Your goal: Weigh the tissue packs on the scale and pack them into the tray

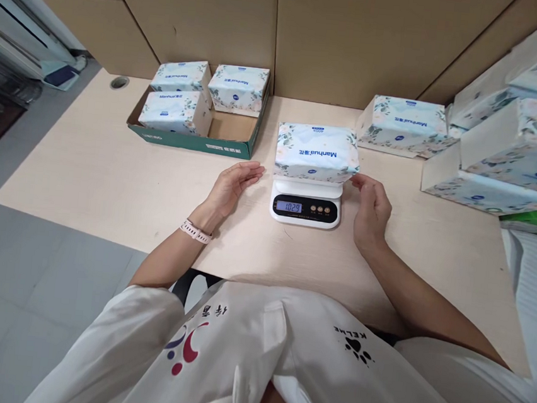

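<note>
A pack of Manhua tissues (pixel 316 151) lies on a small white kitchen scale (pixel 305 209), whose blue display is lit. My left hand (pixel 230 186) rests on the table just left of the scale, fingers stretched out and holding nothing. My right hand (pixel 371 209) sits at the right of the scale, its fingers loosely curled, the fingertips at the lower right corner of the pack. Whether they touch it I cannot tell.
A shallow green cardboard tray (pixel 198 141) at the back left holds three tissue packs (pixel 179 94). Another pack (pixel 402 122) lies behind the scale to the right, and several more are stacked at the far right (pixel 510 152). The table's left edge drops to a grey floor.
</note>
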Tool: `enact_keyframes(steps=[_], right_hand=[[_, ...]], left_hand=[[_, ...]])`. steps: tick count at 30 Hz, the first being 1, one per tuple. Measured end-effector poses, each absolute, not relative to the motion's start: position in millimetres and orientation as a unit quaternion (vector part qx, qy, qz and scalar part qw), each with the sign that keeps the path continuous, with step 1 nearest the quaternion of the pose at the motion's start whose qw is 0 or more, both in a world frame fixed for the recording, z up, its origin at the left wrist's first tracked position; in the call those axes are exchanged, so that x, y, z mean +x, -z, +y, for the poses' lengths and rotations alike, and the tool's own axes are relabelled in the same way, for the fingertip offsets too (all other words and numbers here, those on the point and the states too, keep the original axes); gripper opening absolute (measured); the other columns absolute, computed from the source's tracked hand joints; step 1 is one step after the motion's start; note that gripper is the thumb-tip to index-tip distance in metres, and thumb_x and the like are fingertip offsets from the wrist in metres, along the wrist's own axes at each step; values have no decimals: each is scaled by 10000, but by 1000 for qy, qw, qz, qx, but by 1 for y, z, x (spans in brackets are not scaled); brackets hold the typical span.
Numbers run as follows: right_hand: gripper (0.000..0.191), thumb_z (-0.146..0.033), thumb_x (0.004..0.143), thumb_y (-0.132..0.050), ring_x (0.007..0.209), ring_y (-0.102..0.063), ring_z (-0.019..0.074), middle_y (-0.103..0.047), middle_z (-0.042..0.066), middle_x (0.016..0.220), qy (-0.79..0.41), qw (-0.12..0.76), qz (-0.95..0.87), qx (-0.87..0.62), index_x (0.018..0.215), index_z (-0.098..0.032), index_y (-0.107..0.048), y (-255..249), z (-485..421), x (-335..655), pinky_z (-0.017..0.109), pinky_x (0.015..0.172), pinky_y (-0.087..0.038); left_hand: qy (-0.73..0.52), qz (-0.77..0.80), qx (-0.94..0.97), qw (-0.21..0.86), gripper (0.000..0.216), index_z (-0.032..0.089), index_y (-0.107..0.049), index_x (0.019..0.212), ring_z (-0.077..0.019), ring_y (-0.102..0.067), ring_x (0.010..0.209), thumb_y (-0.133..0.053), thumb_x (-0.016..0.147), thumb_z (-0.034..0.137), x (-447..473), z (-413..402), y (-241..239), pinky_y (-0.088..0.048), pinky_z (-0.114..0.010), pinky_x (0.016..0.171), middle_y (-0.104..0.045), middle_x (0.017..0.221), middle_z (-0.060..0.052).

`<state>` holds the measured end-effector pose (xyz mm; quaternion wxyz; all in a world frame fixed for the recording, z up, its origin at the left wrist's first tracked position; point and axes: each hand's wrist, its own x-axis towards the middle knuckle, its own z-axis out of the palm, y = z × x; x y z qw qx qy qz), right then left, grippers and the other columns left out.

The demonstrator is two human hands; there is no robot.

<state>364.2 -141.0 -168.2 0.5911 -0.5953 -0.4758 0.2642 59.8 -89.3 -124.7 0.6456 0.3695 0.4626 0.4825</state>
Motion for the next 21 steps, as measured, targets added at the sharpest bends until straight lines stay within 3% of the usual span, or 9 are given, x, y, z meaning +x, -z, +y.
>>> enact_keyframes(steps=[5,7,9,12,16,21], right_hand=[[531,-706,1035,-519,1282,-699,280,-784,86,1261,-247,581,-487,-604,1191,-267,-775,168,-142,365,562,1217,-490],[567,-742,1022,-518,1318,-692,279,-768,90,1317,-251,588,-487,-596,1264,-282,-746,166,-143,364,556,1239,-481],[641,-777,1010,-508,1410,-655,278,-717,92,1451,-261,592,-497,-578,1421,-311,-665,163,-143,362,550,1280,-449],[763,-807,1009,-466,1576,-524,285,-582,85,1652,-265,582,-526,-560,1621,-353,-481,157,-141,358,564,1351,-356],[764,-791,1029,-411,1580,-519,306,-533,85,1701,-248,581,-512,-581,1664,-368,-432,149,-136,352,598,1368,-311],[666,-732,1017,-506,1517,-558,330,-653,73,1563,-243,552,-531,-595,1573,-369,-558,137,-128,334,607,1321,-376]], left_hand=[[-479,464,374,644,323,147,-773,1051,-281,-746,1253,-775,785,330,60,-88,128,-453,-465,1280,-818,1178,-157],[-478,466,387,636,373,158,-758,1114,-303,-709,1335,-774,804,364,62,-89,129,-447,-472,1285,-788,1297,-168],[-487,459,420,613,465,212,-722,1254,-315,-609,1487,-784,841,416,66,-92,127,-423,-462,1303,-676,1538,-140],[-506,421,494,568,612,328,-623,1452,-289,-362,1685,-813,890,480,73,-96,122,-332,-408,1360,-379,1807,-30],[-492,383,548,557,728,346,-542,1564,-286,-235,1736,-821,913,517,88,-95,116,-219,-410,1410,-277,1851,-10],[-483,368,573,550,844,303,-519,1605,-299,-182,1749,-878,866,496,104,-86,109,-144,-406,1431,-302,1841,-45]])
